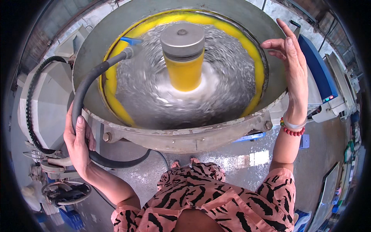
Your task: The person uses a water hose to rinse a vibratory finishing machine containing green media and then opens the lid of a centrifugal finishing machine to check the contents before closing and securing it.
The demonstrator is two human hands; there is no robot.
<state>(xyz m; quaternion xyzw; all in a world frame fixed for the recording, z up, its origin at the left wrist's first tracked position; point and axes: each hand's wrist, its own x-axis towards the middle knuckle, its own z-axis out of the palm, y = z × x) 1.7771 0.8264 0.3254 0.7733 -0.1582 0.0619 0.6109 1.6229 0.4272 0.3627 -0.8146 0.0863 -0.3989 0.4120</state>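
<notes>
My left hand (79,143) is closed around a dark rubber hose (83,87) at the near left rim of a big round grey bowl (185,136). Over the rim the hose arches into the bowl, ending in a grey valve fitting (131,52) with a blue lever (130,40). Inside, a blurred mass of small silvery pieces (143,87) swirls around a yellow centre column (184,73) with a metal cap (182,40). A yellow lining (253,50) rings the mass. My right hand (291,58) is raised over the right rim, fingers apart and holding nothing.
A pale machine housing (50,100) with a black corrugated tube (29,112) stands left. Right of the bowl are a blue panel (317,69) and a grey machine part (328,112). Bolts (107,137) stick out of the bowl's flange. The floor (247,160) looks wet.
</notes>
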